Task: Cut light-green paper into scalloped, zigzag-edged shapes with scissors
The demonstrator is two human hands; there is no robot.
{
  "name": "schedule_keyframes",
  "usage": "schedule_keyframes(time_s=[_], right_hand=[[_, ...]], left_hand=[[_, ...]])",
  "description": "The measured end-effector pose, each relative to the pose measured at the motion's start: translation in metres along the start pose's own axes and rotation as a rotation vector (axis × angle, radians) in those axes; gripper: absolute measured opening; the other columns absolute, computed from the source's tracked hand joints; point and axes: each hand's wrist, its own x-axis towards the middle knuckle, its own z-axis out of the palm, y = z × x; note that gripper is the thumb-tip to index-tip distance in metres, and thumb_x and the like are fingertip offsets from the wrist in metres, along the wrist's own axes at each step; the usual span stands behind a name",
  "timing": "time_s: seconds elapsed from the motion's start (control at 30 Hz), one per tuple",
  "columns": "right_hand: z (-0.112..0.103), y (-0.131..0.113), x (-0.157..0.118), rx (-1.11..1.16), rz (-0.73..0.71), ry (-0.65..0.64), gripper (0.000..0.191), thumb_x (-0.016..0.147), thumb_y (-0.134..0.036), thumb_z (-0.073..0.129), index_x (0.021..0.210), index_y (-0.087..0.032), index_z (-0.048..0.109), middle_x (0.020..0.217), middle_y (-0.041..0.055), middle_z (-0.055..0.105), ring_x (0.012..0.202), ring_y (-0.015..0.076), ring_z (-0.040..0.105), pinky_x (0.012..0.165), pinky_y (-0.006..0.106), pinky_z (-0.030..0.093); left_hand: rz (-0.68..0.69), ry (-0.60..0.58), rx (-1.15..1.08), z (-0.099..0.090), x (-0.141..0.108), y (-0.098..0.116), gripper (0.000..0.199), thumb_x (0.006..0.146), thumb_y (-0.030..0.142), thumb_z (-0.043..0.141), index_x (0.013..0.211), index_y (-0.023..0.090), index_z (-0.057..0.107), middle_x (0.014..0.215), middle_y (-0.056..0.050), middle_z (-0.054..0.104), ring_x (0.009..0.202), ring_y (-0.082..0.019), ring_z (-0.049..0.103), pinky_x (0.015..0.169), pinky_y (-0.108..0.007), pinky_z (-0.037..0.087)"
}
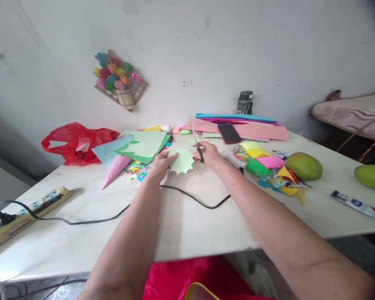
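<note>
My left hand [161, 165] pinches the left edge of a pale green paper piece [181, 161], roughly round with a scalloped, pointed edge. In my right hand [208, 155] is a pair of scissors [196, 135], its blades pointing up and away from me, above the paper's right side. The right fingers wrap the dark handle, near the paper's right edge; whether they also touch the paper I cannot tell. Just left of my left hand lie green paper sheets [146, 143], a pink paper cone [115, 170] and small colourful scraps [137, 170].
A black cord [190, 195] crosses the table from a power strip [43, 204]. Left stands a red plastic bag [78, 143]. Behind lie a phone [229, 133] and stacked coloured paper [262, 131]. To the right are clay packets [262, 160], a mango [303, 166] and a tube [358, 204].
</note>
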Motion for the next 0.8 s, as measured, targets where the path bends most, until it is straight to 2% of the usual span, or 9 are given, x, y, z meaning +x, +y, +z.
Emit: schedule_keyframes(time_s=[0.13, 0.27, 0.33, 0.43, 0.53, 0.6, 0.67, 0.73, 0.8], right_hand=[[-0.005, 0.0, 0.001, -0.047, 0.022, 0.018, 0.029, 0.059, -0.004, 0.057, 0.085, -0.016, 0.055, 0.051, -0.0029, 0.057, 0.045, 0.0121, 0.059, 0.036, 0.015, 0.038], [-0.015, 0.0, 0.005, -0.037, 0.023, 0.09, 0.027, 0.061, -0.008, 0.061, 0.085, -0.016, 0.053, 0.054, -0.002, 0.058, 0.042, 0.0105, 0.056, 0.036, 0.016, 0.037], [-0.018, 0.0, 0.006, 0.002, -0.01, 0.041, 0.029, 0.06, -0.012, 0.065, 0.086, -0.016, 0.052, 0.056, -0.0022, 0.059, 0.043, 0.0103, 0.056, 0.038, 0.017, 0.039], [-0.019, 0.001, 0.005, 0.043, -0.074, -0.107, 0.036, 0.056, -0.015, 0.07, 0.087, -0.016, 0.052, 0.056, -0.0041, 0.058, 0.048, 0.0089, 0.056, 0.046, 0.018, 0.043], [-0.016, 0.002, 0.004, 0.022, -0.066, -0.241, 0.035, 0.053, -0.01, 0.069, 0.084, -0.015, 0.053, 0.056, -0.0055, 0.057, 0.049, 0.0076, 0.054, 0.05, 0.019, 0.044], [-0.013, 0.003, 0.004, -0.002, -0.056, -0.261, 0.034, 0.053, -0.006, 0.064, 0.084, -0.015, 0.053, 0.054, -0.0058, 0.056, 0.047, 0.0072, 0.052, 0.049, 0.019, 0.042], [-0.011, 0.003, 0.005, -0.005, -0.069, -0.207, 0.033, 0.054, -0.005, 0.061, 0.084, -0.015, 0.053, 0.051, -0.0066, 0.055, 0.044, 0.0071, 0.051, 0.046, 0.019, 0.041], [-0.008, 0.003, 0.006, 0.012, -0.093, -0.106, 0.033, 0.054, -0.006, 0.06, 0.085, -0.016, 0.054, 0.05, -0.0076, 0.053, 0.042, 0.0078, 0.052, 0.045, 0.019, 0.041], [-0.004, 0.003, 0.007, 0.041, -0.101, 0.01, 0.032, 0.055, -0.008, 0.061, 0.085, -0.017, 0.054, 0.049, -0.0083, 0.052, 0.042, 0.0087, 0.054, 0.044, 0.019, 0.042]], left_hand=[[0.066, 0.019, 0.033, -0.003, 0.002, -0.001, 0.034, 0.056, 0.038, 0.074, 0.075, 0.012, 0.062, 0.063, -0.003, 0.063, 0.051, -0.012, 0.056, 0.049, -0.023, 0.042], [0.057, -0.014, 0.072, -0.005, 0.001, 0.0, 0.034, 0.056, 0.038, 0.074, 0.074, 0.012, 0.063, 0.064, -0.004, 0.063, 0.052, -0.013, 0.057, 0.047, -0.022, 0.041], [0.036, -0.051, 0.091, -0.004, 0.0, 0.001, 0.034, 0.056, 0.038, 0.074, 0.076, 0.012, 0.064, 0.065, -0.004, 0.064, 0.054, -0.014, 0.058, 0.049, -0.023, 0.042], [0.009, -0.089, 0.141, -0.003, -0.003, 0.003, 0.032, 0.058, 0.037, 0.073, 0.075, 0.012, 0.063, 0.066, -0.004, 0.065, 0.055, -0.014, 0.058, 0.05, -0.023, 0.043], [0.005, -0.105, 0.192, -0.002, -0.003, 0.003, 0.029, 0.058, 0.037, 0.073, 0.07, 0.012, 0.063, 0.062, -0.004, 0.064, 0.051, -0.013, 0.056, 0.048, -0.022, 0.042], [0.005, -0.108, 0.164, -0.001, -0.002, 0.002, 0.028, 0.058, 0.035, 0.074, 0.071, 0.012, 0.063, 0.062, -0.004, 0.064, 0.052, -0.013, 0.057, 0.049, -0.022, 0.043], [0.002, -0.081, 0.065, -0.001, -0.001, 0.001, 0.028, 0.059, 0.033, 0.073, 0.075, 0.012, 0.064, 0.063, -0.004, 0.063, 0.054, -0.013, 0.058, 0.05, -0.022, 0.044], [-0.024, -0.016, -0.081, 0.0, 0.001, 0.0, 0.027, 0.06, 0.033, 0.072, 0.077, 0.013, 0.064, 0.061, -0.002, 0.062, 0.051, -0.012, 0.057, 0.049, -0.022, 0.045], [-0.075, -0.006, -0.213, 0.001, 0.002, -0.001, 0.025, 0.062, 0.03, 0.071, 0.078, 0.014, 0.063, 0.058, 0.0, 0.06, 0.048, -0.01, 0.055, 0.052, -0.024, 0.048]])
